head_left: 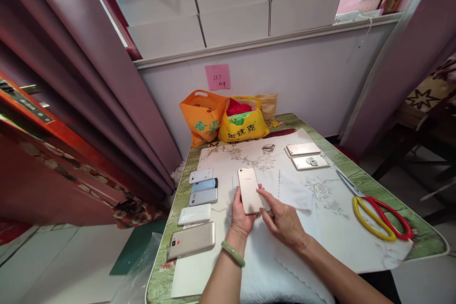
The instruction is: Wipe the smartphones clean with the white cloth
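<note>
A gold smartphone [250, 192] is held up with its back towards me, camera at the top left and "vivo" lettering below. My left hand [240, 213], a green bangle on its wrist, supports it from beneath and along the left edge. At the phone's right side, my right hand [283, 221] touches it, index finger on the edge and thumb near the lower corner. A white cloth [294, 192] lies flat just right of the phone. Along the table's left side rest several other phones in a column, the nearest a gold one [192, 241].
Red-and-yellow-handled scissors [379, 213] lie at the right. Two gold phones [304, 149] sit behind them, the nearer with a ring holder. An orange bag [203, 116] and a yellow bag [244, 123] stand by the wall. Glasses [269, 147] lie on the floral sheet [342, 240].
</note>
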The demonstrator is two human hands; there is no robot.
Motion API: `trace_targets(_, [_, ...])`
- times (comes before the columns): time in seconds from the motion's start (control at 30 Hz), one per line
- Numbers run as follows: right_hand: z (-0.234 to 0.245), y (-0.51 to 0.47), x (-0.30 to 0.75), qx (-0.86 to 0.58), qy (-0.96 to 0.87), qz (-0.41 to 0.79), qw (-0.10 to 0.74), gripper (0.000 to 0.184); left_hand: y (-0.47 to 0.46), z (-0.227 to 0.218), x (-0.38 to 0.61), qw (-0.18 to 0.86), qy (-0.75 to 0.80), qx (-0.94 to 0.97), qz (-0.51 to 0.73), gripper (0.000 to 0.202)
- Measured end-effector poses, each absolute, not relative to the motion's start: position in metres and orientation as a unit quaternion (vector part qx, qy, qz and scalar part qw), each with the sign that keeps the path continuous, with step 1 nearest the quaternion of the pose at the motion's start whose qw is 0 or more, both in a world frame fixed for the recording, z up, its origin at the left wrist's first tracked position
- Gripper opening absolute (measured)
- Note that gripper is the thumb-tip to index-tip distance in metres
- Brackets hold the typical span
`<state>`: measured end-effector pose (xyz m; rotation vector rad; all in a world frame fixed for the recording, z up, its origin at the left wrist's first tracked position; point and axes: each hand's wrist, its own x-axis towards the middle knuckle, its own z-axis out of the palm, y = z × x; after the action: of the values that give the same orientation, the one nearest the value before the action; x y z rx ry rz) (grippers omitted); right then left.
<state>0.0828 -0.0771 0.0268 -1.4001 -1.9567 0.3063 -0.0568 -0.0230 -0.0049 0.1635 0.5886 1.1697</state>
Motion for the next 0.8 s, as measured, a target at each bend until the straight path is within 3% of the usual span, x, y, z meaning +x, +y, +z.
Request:
trace_targets(0.13, [0.044, -0.054, 0.084, -0.557, -0.728, 0.111, 0.383, 0.046, -0.024, -0.002, -0.055, 0.778, 0.28, 0.049, 0.56, 0.037])
trace_targets(0.33, [0.061, -0.045, 0.084, -0.553, -0.697, 0.123, 0.44, 0.041, -0.023, -0.002, -0.053, 0.776, 0.278, 0.072, 0.562, 0.042])
trace_targets(0.8, [0.046, -0.05, 0.09, -0.607, -0.665, 0.126, 0.416, 0.046, -0.031, 0.002, -0.062, 0.791, 0.2, 0.126, 0.564, 0.043])
